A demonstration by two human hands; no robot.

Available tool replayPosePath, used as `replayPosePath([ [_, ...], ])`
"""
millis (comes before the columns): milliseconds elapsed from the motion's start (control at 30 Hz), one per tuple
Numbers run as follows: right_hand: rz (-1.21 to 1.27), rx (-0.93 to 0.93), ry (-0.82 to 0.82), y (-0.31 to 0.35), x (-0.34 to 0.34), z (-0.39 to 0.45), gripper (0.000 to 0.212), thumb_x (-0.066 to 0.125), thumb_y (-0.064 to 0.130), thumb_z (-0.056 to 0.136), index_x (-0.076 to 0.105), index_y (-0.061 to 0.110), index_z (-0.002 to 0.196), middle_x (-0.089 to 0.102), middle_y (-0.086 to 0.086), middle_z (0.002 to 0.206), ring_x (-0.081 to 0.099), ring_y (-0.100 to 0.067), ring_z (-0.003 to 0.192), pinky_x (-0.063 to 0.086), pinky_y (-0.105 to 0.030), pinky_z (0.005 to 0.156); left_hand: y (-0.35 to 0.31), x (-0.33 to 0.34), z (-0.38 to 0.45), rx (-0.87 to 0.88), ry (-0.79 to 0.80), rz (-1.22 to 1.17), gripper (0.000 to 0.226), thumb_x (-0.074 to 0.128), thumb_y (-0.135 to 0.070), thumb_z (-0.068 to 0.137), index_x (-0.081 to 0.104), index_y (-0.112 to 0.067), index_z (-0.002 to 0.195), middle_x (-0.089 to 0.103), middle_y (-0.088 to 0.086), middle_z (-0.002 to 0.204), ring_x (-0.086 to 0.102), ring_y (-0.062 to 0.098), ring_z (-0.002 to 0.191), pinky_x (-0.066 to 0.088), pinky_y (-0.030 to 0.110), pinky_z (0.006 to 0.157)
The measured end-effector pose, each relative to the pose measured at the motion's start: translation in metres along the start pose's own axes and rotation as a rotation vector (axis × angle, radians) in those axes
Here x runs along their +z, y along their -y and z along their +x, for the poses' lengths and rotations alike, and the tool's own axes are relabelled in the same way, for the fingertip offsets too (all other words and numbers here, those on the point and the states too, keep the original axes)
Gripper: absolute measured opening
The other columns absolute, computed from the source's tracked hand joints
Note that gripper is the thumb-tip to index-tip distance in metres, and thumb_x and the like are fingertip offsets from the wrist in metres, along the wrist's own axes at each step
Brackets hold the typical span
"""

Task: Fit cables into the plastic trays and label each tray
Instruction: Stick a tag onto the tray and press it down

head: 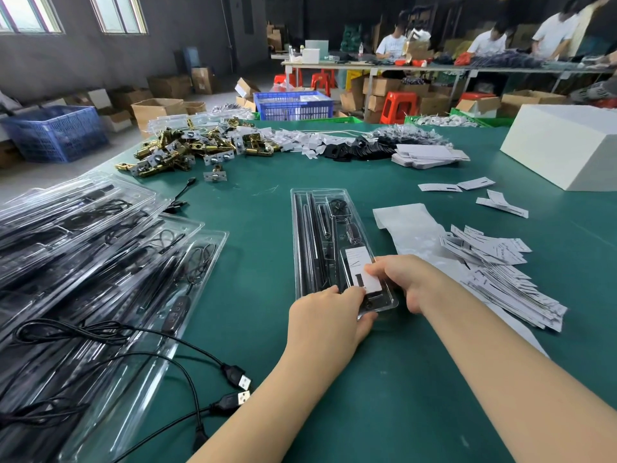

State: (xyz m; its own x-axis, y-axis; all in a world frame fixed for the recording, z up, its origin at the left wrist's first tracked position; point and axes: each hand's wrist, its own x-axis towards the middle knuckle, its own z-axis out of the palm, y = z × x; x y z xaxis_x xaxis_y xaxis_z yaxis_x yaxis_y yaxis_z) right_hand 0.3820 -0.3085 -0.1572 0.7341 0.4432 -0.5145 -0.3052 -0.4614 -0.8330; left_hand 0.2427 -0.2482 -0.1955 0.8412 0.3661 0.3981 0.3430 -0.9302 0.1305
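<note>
A long clear plastic tray (309, 228) with black cable parts in it lies on the green table (384, 396) in front of me. A white label (362, 267) lies on the tray's near right part. My left hand (329, 317) grips the tray's near end, thumb under the edge and fingers on top. My right hand (405, 279) holds the tray's right side, and its fingertips press on the label. Loose black USB cables (230, 379) lie at the near left.
Stacked clear trays with cables (83, 262) fill the left side. A heap of white labels (500, 279) and backing paper (410, 228) lie to the right. Brass hardware (187, 148), black parts and a white box (567, 145) sit farther back. People work at a far table.
</note>
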Motion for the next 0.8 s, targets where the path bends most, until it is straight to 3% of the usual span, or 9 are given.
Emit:
replayPosePath([
  [133,0.029,-0.131,-0.098,-0.011,0.005,0.0,0.015,0.062,0.001,0.086,0.071,-0.001,0.097,0.07,-0.023,0.104,0.064,-0.027,0.082,0.053,-0.039,0.081,-0.003,-0.01,0.001,0.011,-0.027,0.028,0.037,0.051,-0.057,0.089,0.062,-0.031,0.113,0.063,-0.006,0.085,0.065,0.015,0.08,0.03,0.024,0.056],
  [233,-0.125,-0.327,-0.317,-0.026,0.018,-0.007,0.013,0.066,0.018,0.084,0.074,0.015,0.093,0.073,-0.003,0.09,0.066,-0.026,0.089,0.053,-0.043,0.089,-0.009,-0.018,0.003,0.063,-0.03,0.145,0.037,0.079,-0.065,0.052,0.071,-0.033,0.067,0.052,-0.011,0.047,0.054,0.002,0.045,0.02,0.017,0.041],
  [333,-0.329,-0.531,-0.496,-0.039,0.025,-0.013,0.025,0.058,0.019,0.085,0.053,0.016,0.061,0.048,0.001,0.057,0.045,-0.025,0.066,0.038,-0.034,0.062,-0.011,-0.015,0.004,0.07,-0.017,0.174,0.038,0.083,-0.061,0.039,0.065,-0.031,0.054,0.046,-0.011,0.04,0.048,0.0,0.04,0.015,0.016,0.039],
  [400,-0.359,-0.611,-0.557,-0.047,0.024,-0.014,0.031,0.052,0.015,0.089,0.044,0.008,0.06,0.046,-0.006,0.06,0.037,-0.025,0.065,0.027,-0.035,0.058,-0.013,-0.016,0.004,0.072,0.03,0.171,0.036,0.083,-0.058,0.043,0.064,-0.029,0.054,0.049,-0.012,0.042,0.05,0.0,0.045,0.015,0.017,0.041],
  [433,-0.357,-0.626,-0.579,-0.049,0.022,-0.014,0.028,0.051,0.014,0.091,0.058,0.009,0.064,0.054,-0.009,0.071,0.042,-0.025,0.071,0.028,-0.034,0.061,-0.013,-0.015,0.003,0.091,0.038,0.181,0.034,0.081,-0.059,0.052,0.066,-0.029,0.061,0.055,-0.012,0.049,0.055,0.0,0.053,0.018,0.018,0.043],
  [533,-0.504,-0.512,-0.632,-0.055,0.014,-0.014,0.026,0.05,0.024,0.097,0.072,0.021,0.109,0.063,-0.002,0.117,0.05,-0.027,0.107,0.03,-0.03,0.08,-0.008,0.0,0.005,0.117,0.109,0.12,0.038,0.049,-0.051,0.093,0.06,-0.023,0.117,0.066,-0.006,0.102,0.056,0.012,0.105,0.032,0.027,0.063],
  [633,-0.666,-0.441,-0.648,-0.056,0.013,-0.014,0.028,0.044,0.03,0.098,0.071,0.025,0.101,0.065,0.0,0.111,0.045,-0.03,0.106,0.021,-0.034,0.077,-0.008,0.006,0.009,0.117,0.172,0.166,0.045,0.044,-0.043,0.099,0.045,-0.017,0.135,0.059,-0.001,0.121,0.048,0.018,0.119,0.029,0.029,0.07],
  [700,-0.684,-0.431,-0.652,-0.055,0.013,-0.015,0.027,0.043,0.03,0.097,0.07,0.025,0.093,0.064,-0.005,0.106,0.047,-0.032,0.102,0.025,-0.034,0.076,-0.008,0.007,0.006,0.143,0.103,0.205,0.042,0.055,-0.041,0.094,0.052,-0.018,0.13,0.064,-0.002,0.114,0.053,0.017,0.114,0.033,0.027,0.071],
  [800,-0.698,-0.415,-0.607,-0.053,0.011,-0.013,0.026,0.04,0.031,0.098,0.066,0.029,0.092,0.068,-0.003,0.103,0.052,-0.033,0.104,0.03,-0.035,0.077,-0.006,0.002,0.0,0.221,0.002,0.269,0.039,0.086,-0.048,0.053,0.075,-0.026,0.083,0.065,-0.01,0.063,0.063,0.006,0.068,0.04,0.019,0.049],
])
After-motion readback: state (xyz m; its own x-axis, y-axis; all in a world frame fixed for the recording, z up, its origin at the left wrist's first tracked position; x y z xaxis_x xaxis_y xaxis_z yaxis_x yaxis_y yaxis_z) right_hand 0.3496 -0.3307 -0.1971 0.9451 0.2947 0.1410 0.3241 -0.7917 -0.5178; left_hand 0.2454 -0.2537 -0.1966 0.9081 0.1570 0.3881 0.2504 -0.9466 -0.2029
